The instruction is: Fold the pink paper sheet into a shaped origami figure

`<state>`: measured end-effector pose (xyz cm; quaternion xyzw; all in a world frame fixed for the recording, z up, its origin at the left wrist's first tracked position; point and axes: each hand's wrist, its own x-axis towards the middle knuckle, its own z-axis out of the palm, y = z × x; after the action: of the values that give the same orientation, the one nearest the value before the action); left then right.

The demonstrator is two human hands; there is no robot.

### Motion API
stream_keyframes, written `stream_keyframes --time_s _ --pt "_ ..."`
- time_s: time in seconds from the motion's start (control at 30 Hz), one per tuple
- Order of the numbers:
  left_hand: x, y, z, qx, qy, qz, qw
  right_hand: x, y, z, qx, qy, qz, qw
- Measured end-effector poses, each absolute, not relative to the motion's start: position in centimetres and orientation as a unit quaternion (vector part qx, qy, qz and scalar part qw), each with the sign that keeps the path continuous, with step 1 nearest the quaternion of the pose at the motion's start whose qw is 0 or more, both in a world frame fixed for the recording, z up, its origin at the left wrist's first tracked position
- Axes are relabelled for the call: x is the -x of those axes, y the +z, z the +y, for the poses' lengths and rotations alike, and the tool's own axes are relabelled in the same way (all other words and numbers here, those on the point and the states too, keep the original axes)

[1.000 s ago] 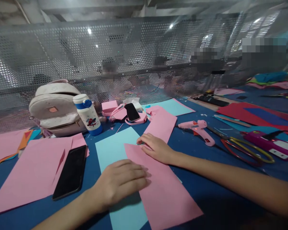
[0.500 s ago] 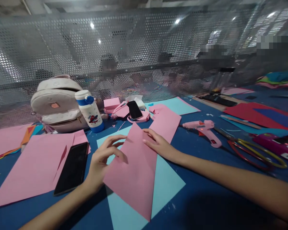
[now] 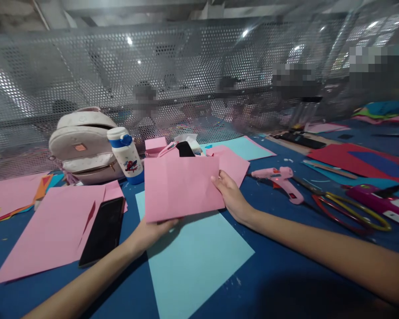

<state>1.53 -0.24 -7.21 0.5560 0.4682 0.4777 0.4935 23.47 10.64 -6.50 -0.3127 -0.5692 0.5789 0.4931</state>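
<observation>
A sheet of pink paper [image 3: 182,188] is held up, tilted toward me, above a light blue sheet [image 3: 199,261] lying on the table. My right hand [image 3: 232,195] pinches its right edge, thumb in front and fingers behind. Beneath the lower left edge, my left hand [image 3: 153,235] grips the same paper; its fingers are partly hidden behind the sheet. Another piece of pink paper [image 3: 234,161] lies just behind my right hand. To the right rests a pink glue gun [image 3: 281,177].
On the left are pink sheets [image 3: 53,226], a black phone [image 3: 103,232], a backpack [image 3: 86,146] and a water bottle [image 3: 126,157]. Scissors [image 3: 352,210], a magenta power strip [image 3: 379,199] and red paper [image 3: 332,155] lie to the right. A perforated metal screen [image 3: 186,66] stands behind.
The pink paper has been lifted off the blue sheet and turned, its face now toward me. My left hand has shifted under its lower edge; my right hand has closed on its right edge.
</observation>
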Motion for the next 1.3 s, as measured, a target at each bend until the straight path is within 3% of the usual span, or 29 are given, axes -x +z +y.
stream_keyframes --time_s 0.13,0.23,0.5,1.3 --pt "-2.8 -7.5 0.0 -0.546 0.468 0.331 0.611 -23.4 -6.9 10.5 0.311 0.572 -0.561 0.512" --pt "-3.2 -7.6 0.1 -0.436 0.534 0.356 0.631 -23.4 -7.0 10.1 0.298 0.591 -0.578 0.477" --pt "-1.8 -6.7 0.4 -0.255 0.635 0.459 0.566 -23.3 -6.4 9.6 0.250 0.636 -0.639 0.352" --pt "-1.4 -7.1 0.2 -0.246 0.640 0.475 0.551 -24.0 -5.8 10.3 0.319 0.532 -0.680 0.390"
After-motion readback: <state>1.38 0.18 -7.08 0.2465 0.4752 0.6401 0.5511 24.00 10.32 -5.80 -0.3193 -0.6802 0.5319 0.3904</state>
